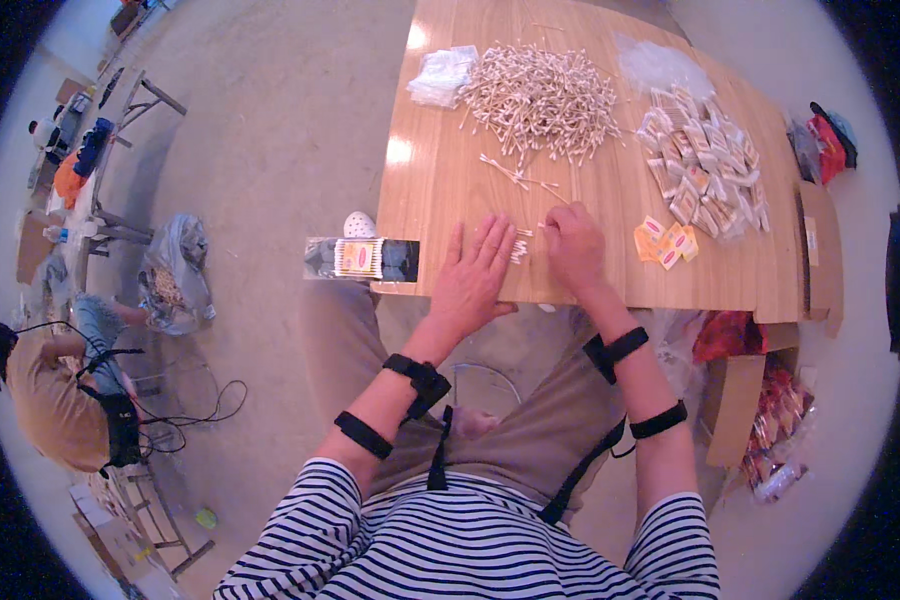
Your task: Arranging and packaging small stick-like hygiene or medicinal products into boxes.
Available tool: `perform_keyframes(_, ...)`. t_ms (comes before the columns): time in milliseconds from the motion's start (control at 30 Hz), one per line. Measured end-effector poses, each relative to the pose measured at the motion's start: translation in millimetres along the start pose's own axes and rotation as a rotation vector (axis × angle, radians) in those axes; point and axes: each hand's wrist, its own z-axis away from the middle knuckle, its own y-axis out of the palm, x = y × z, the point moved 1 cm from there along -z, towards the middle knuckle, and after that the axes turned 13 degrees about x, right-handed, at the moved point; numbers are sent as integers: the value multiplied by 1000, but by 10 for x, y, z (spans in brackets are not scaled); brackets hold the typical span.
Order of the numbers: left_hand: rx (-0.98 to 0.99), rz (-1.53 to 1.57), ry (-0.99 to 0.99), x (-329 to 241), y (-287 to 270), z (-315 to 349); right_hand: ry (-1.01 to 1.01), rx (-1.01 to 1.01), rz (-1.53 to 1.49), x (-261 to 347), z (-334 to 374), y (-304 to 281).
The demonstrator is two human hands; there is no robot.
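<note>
My left hand (473, 272) lies flat on the wooden table (440, 190) near its front edge, fingers stretched out. Just right of its fingers is a short row of cotton swabs (519, 246) with white tips; part of the row may be under the hand. My right hand (576, 250) rests beyond that row with fingers curled and pinched together; what they hold, if anything, is too small to make out. A few loose swabs (510, 172) lie ahead of both hands, in front of a large heap of swabs (540, 100).
Right of my right hand lie orange and white cards (667, 243) and a pile of packed swab bundles (705, 165). Clear bags (444, 76) sit beside the heap. A swab pack on a black holder (400, 260) juts from the left edge. Cardboard boxes (735, 410) stand below right.
</note>
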Motion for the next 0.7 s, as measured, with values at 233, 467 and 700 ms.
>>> perform_keyframes(233, -6, 16, -6, -4, -18, 1, 40, 46, 70, -195, 65, -74)
perform_keyframes(467, -14, 8, 9, -13, -41, -3, 86, -80, 51, -189, -239, 1)
perform_keyframes(700, -24, 11, -2, 0, -12, 8, 178, -2, 61, -257, -203, -9)
